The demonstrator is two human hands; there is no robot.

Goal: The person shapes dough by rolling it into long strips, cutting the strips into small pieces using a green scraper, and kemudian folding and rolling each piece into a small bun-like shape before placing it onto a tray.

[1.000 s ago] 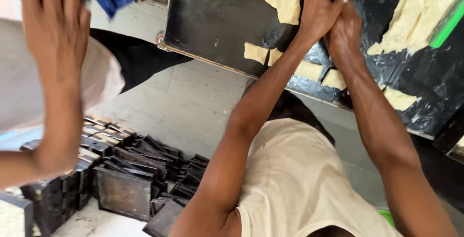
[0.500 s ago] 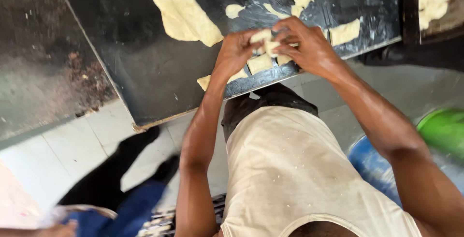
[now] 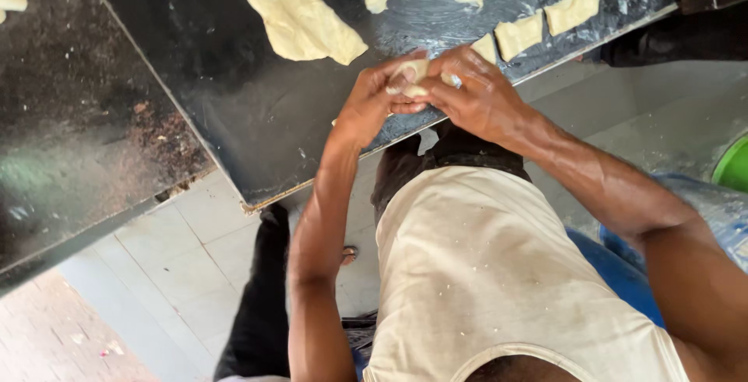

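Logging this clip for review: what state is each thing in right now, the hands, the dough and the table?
Left hand: closed around a small dough piece, over the table edge.
Right hand: cupped on the same piece from the other side.
Dough piece: pressed between both hands, mostly hidden.
Long dough strip: flat on the table, uncut.
Cut dough squares: lying in a row near the table edge.
Black table: greasy, smeared.

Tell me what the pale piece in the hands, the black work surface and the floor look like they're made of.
The pale piece held between the left hand and right hand looks like soft raw dough: matte, cream, bending to the fingers. The black table seems a hard, smooth sheet, perhaps painted metal or laminate, glossy and greasy with pale smears. The floor looks like pale glazed tile, with visible joint lines.
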